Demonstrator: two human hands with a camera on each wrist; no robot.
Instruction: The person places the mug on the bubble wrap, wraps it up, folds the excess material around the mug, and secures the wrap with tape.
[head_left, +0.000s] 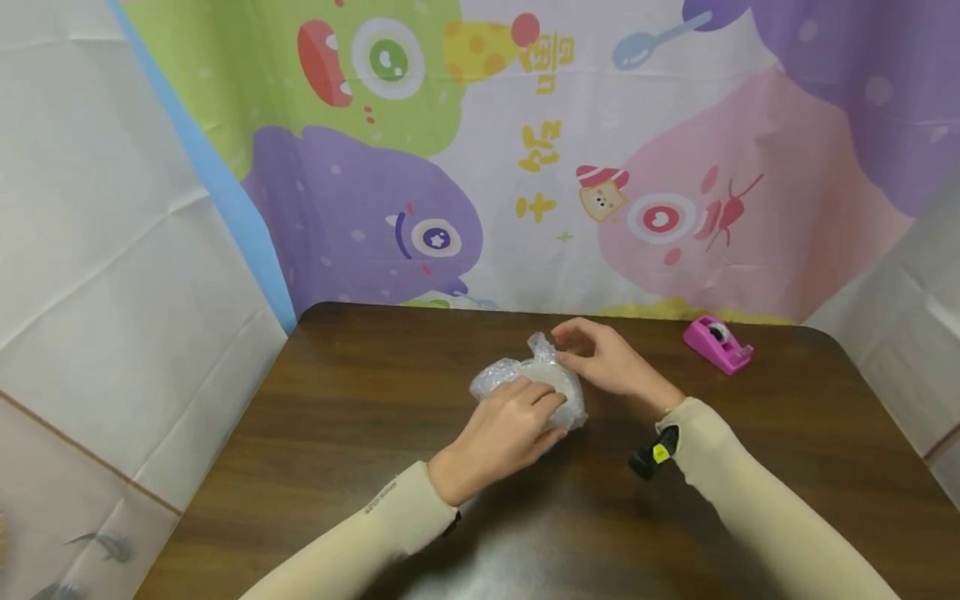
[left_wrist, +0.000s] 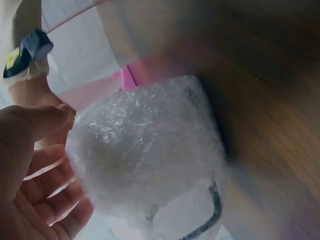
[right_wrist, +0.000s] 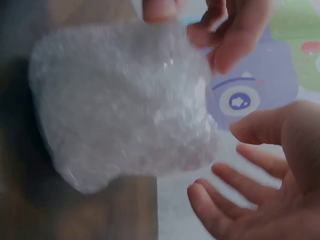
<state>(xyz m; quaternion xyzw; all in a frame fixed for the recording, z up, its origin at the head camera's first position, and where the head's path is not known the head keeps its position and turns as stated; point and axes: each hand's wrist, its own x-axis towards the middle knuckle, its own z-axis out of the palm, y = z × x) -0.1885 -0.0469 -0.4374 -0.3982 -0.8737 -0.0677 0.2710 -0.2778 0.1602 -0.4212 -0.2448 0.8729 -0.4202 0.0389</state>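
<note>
A rounded bundle in clear bubble wrap [head_left: 561,382] is at the table's middle, with loose wrap sticking up at its far side. Through the wrap, the left wrist view shows a dark curved line [left_wrist: 216,207]; what lies inside is hard to tell. My left hand [head_left: 506,421] grips the bundle from the near left, its thumb [right_wrist: 161,9] on one side of the wrap and its fingers at the edge. My right hand [head_left: 603,358], fingers spread and loosely bent, is close beside the bundle's far right side. In the right wrist view a gap separates them.
A pink tape dispenser [head_left: 718,343] with a roll stands at the table's back right. The dark wooden table [head_left: 337,417] meets a cartoon-printed cloth [head_left: 525,250] behind it. Pale wall panels [head_left: 150,233] flank the sides.
</note>
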